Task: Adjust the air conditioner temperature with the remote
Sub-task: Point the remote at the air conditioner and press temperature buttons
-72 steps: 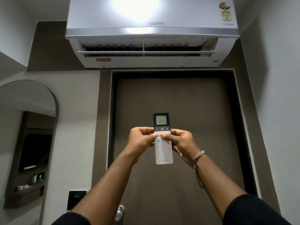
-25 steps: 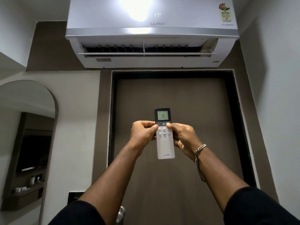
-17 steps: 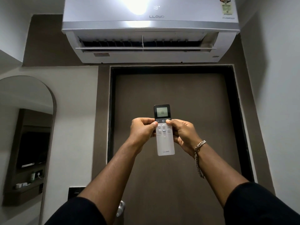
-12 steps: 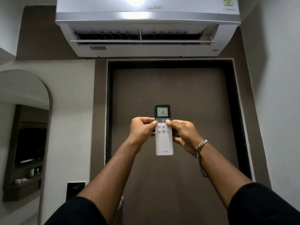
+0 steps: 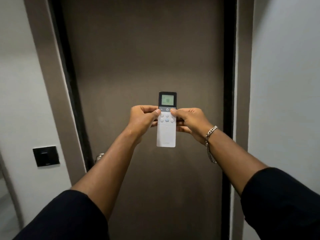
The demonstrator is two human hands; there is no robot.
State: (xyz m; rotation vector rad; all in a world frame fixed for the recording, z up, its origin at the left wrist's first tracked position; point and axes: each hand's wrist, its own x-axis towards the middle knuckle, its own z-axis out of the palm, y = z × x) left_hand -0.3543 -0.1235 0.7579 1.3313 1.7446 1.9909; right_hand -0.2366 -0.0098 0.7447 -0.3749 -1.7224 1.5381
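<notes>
I hold a slim white remote point(image 5: 166, 134) upright in front of me with both hands, arms stretched out. Its dark top carries a lit green screen that reads 18. My left hand point(image 5: 142, 119) grips the left edge, thumb resting on the minus key. My right hand point(image 5: 190, 122) grips the right edge, thumb on the plus key beside the power button; a silver chain bracelet hangs on that wrist. The air conditioner is out of view above the frame.
A brown door point(image 5: 147, 58) with a dark frame fills the view straight ahead. A metal door handle point(image 5: 99, 157) peeks out behind my left forearm. A black wall switch plate point(image 5: 46, 156) sits on the left wall. A pale wall point(image 5: 285, 84) runs along the right.
The view has tilted down, so the air conditioner and the mirror have left the frame. The screen went from 22 to 18 earlier and still reads 18. Both hands keep their grip.
</notes>
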